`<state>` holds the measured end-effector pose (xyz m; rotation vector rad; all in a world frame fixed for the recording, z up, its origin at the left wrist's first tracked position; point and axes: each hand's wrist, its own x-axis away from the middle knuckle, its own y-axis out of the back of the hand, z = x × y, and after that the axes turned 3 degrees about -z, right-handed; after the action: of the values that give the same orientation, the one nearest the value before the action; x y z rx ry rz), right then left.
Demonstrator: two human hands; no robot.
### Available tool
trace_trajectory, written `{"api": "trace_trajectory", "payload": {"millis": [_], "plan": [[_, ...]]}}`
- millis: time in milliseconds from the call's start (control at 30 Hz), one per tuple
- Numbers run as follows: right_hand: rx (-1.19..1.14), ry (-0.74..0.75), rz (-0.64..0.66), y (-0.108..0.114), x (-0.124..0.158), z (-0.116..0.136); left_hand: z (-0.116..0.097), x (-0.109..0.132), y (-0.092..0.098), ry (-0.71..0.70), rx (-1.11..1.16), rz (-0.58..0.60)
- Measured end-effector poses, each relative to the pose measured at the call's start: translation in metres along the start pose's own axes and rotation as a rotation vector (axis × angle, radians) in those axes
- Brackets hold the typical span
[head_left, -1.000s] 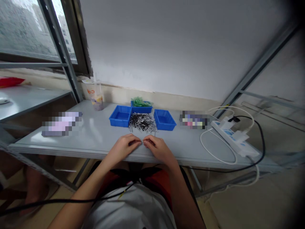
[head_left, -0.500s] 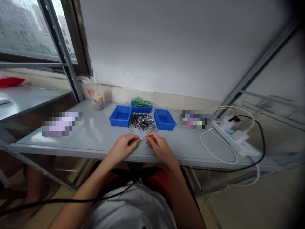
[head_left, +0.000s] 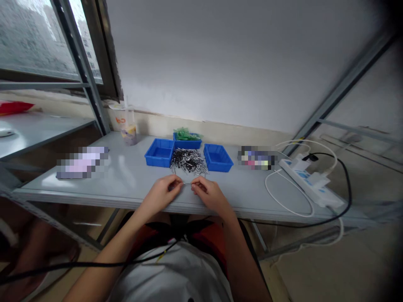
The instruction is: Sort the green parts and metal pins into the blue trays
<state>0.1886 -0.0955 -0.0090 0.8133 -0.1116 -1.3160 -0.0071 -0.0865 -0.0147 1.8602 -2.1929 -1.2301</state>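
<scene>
Just above the table's front part, a thin silvery metal rod [head_left: 187,183] spans the short gap between my two hands. My left hand [head_left: 164,191] pinches one end between thumb and forefinger. The other end is in the fingertips of my right hand [head_left: 209,193], whose remaining fingers are curled. Both ends of the rod are covered by fingers, so its exact kind does not show. Beyond my hands lies a loose pile of similar thin metal pieces [head_left: 188,159], some shiny and some dark.
Around the pile stand a left blue bin [head_left: 158,162], a right blue bin [head_left: 221,167] and a back blue bin [head_left: 188,144] heaped with green pieces [head_left: 185,134]. A drink cup [head_left: 128,132] is at the back left. A power strip [head_left: 310,186] with cables lies right.
My right hand has shifted slightly left and down, closer to my left hand. The rod between them now lies more level. The pile and bins look the same.
</scene>
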Motion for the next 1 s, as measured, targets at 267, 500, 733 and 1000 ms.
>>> {"api": "trace_trajectory", "payload": {"millis": [267, 500, 733, 1000], "plan": [[0.019, 0.003, -0.003, 0.0011, 0.0001, 0.0011, -0.0001, -0.0008, 0.0002, 0.006, 0.006, 0.006], [0.014, 0.005, -0.005, 0.0000, -0.0004, 0.0008, -0.0011, 0.0000, 0.0006, 0.009, 0.016, 0.008], [0.006, 0.002, -0.001, -0.0007, -0.0003, -0.0005, 0.0008, 0.0001, 0.0003, -0.002, 0.025, 0.005], [0.011, -0.001, -0.010, 0.0003, 0.0002, 0.0021, 0.0000, -0.0003, 0.0006, 0.003, 0.018, 0.005]]}}
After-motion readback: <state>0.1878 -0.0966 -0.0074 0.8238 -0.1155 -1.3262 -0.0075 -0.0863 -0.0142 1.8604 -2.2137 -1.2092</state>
